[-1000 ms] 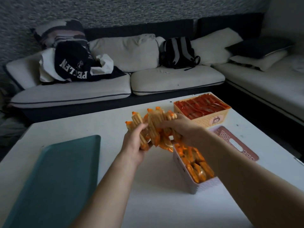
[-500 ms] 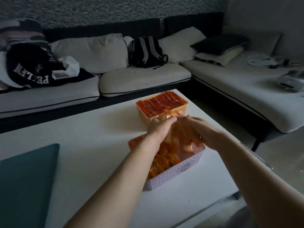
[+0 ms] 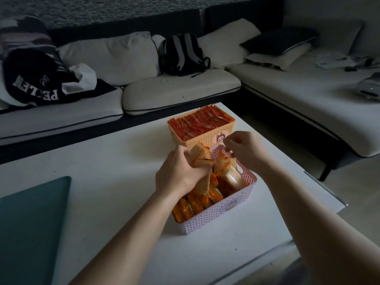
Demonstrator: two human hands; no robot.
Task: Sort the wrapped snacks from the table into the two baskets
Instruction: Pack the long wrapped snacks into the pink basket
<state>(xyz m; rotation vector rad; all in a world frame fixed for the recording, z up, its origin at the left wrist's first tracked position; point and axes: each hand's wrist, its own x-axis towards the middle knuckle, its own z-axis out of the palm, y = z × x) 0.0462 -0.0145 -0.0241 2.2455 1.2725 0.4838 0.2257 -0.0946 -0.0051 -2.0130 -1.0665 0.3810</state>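
A pale pink lattice basket [image 3: 218, 217] stands on the white table [image 3: 107, 171], full of orange-wrapped snacks [image 3: 191, 206]. Behind it, an orange basket [image 3: 203, 138] holds rows of red-wrapped snacks [image 3: 200, 122]. My left hand [image 3: 178, 171] is over the pink basket's left side, closed around a bunch of orange-wrapped snacks [image 3: 200, 156] that stick up from the fist. My right hand [image 3: 240, 147] hovers over the basket's far edge with fingers loosely curled; I cannot tell if it pinches a wrapper.
A teal tray [image 3: 30, 229] lies on the table's left side. The table's right edge [image 3: 320, 190] runs close to the pink basket. A corner sofa [image 3: 174, 89] with cushions, a backpack [image 3: 183, 54] and clothes wraps around behind.
Both hands carried the bunch of orange snacks from above the table down into the pink basket. My right hand has come off the bunch; my left still grips it.
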